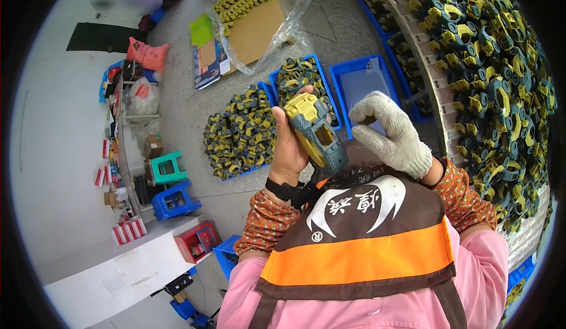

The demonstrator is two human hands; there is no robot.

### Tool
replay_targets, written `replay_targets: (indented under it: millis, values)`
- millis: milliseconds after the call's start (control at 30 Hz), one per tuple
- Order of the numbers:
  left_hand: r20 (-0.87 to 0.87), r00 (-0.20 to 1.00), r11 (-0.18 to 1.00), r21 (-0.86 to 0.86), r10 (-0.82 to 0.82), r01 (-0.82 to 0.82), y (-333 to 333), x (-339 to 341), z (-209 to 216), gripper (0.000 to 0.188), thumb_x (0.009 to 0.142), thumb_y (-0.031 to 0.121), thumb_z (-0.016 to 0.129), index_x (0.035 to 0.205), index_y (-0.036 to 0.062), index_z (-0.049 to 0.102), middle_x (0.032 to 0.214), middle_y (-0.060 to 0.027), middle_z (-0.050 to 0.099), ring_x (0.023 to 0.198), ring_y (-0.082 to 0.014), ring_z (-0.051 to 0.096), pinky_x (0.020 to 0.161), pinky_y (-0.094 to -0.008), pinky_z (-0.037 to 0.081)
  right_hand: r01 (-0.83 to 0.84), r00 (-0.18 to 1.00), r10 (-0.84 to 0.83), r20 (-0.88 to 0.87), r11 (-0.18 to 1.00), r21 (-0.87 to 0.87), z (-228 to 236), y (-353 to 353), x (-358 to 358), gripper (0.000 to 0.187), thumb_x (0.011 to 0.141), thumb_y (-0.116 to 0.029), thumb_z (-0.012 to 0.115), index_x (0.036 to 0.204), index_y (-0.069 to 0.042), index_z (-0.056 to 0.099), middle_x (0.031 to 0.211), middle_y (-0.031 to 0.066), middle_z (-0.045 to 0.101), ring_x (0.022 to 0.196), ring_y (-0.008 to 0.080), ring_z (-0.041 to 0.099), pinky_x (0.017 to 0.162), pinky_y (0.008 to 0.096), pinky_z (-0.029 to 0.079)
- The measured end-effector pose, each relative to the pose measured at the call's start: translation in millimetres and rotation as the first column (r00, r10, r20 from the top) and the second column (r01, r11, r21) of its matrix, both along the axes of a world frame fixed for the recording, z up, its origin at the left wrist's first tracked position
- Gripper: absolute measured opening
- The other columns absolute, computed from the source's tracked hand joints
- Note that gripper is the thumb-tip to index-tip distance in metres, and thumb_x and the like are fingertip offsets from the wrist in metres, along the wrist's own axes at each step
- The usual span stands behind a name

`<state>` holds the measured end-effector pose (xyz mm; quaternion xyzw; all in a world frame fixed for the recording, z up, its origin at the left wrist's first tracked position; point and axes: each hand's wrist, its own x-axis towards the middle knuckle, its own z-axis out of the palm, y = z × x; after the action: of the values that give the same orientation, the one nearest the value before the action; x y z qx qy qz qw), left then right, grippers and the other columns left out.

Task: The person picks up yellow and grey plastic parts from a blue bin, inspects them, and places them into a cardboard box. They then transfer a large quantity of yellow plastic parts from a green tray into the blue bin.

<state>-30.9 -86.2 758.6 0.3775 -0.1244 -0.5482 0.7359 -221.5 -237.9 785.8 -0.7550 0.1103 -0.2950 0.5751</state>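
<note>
My left hand [289, 155], bare with a dark wristband, is wrapped round a yellow and dark grey-green plastic toy car body [323, 136]. It is tilted in front of my apron, its yellow end pointing away from me and a window-like opening facing up. To the right of it, apart from it, is my right hand [392, 137] in a white knitted glove. Its fingers curl toward the thumb; whether something small sits between them is hidden. Below both hands lies my brown and orange apron [359, 267].
Blue crates of similar pieces [242, 131] stand ahead on the floor, beside a blue crate with a pale sheet [362, 84]. A large heap of pieces [489, 81] covers a surface at right. Cardboard with plastic film [253, 31] lies farther off. Green [167, 167] and blue stools [175, 200] stand left.
</note>
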Motion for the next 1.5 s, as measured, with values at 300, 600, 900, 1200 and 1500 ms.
replay_targets:
  millis: [300,600,900,1200,1500]
  values:
    - [0.122,0.993,0.999,0.034,0.005,-0.009,-8.3,-12.7,3.5,0.094,0.095,0.085,0.035,0.152,0.0112,0.046,0.121,-0.0097,0.067,0.111,-0.023,0.067,0.093,-0.0407,0.059,0.005,1.0,0.001,0.028,0.976,-0.217,14.4,10.8,8.4,0.039,0.082,-0.011,0.08,0.119,-0.009,0.068,0.101,0.0144,0.066,0.096,0.0386,0.064,0.084,0.0485,0.051]
    - [0.172,0.985,0.997,0.078,0.008,-0.021,-10.8,-27.0,14.2,0.086,0.098,0.082,0.036,0.146,0.0119,0.05,0.114,-0.0025,0.064,0.1,-0.0139,0.066,0.089,-0.0315,0.058,-0.034,0.999,0.042,0.026,0.966,-0.255,2.2,13.3,9.2,0.042,0.078,-0.005,0.081,0.118,-0.009,0.067,0.104,0.0151,0.065,0.1,0.0389,0.065,0.087,0.0469,0.053]
    - [0.137,0.99,1.0,-0.02,0.025,-0.023,-6.6,-16.4,7.3,0.086,0.098,0.081,0.037,0.147,0.0117,0.048,0.117,-0.0042,0.065,0.104,-0.0153,0.066,0.095,-0.0339,0.057,-0.086,0.992,0.092,0.081,0.993,-0.08,2.9,15.9,6.5,0.042,0.078,-0.001,0.081,0.117,-0.007,0.067,0.11,0.0154,0.065,0.105,0.0373,0.065,0.09,0.0442,0.055]
    - [0.428,0.889,0.986,-0.095,0.162,-0.134,-5.0,-28.0,18.5,0.098,0.088,0.091,0.04,0.147,0.0122,0.044,0.121,-0.0113,0.063,0.11,-0.0211,0.062,0.097,-0.0365,0.052,-0.025,0.995,0.058,0.077,0.93,-0.367,11.8,22.0,-0.3,0.049,0.075,-0.021,0.091,0.114,-0.007,0.066,0.116,0.0197,0.066,0.107,0.0414,0.065,0.09,0.048,0.054]
    - [0.407,0.913,0.999,-0.029,-0.018,0.033,-6.9,-34.1,25.8,0.103,0.087,0.092,0.039,0.149,0.0097,0.042,0.121,-0.0096,0.064,0.113,-0.0198,0.062,0.1,-0.0362,0.052,0.042,0.995,-0.024,0.101,0.981,-0.189,6.2,20.8,-6.1,0.042,0.082,-0.01,0.086,0.118,-0.004,0.065,0.1,0.0185,0.07,0.089,0.0388,0.07,0.077,0.0435,0.055]
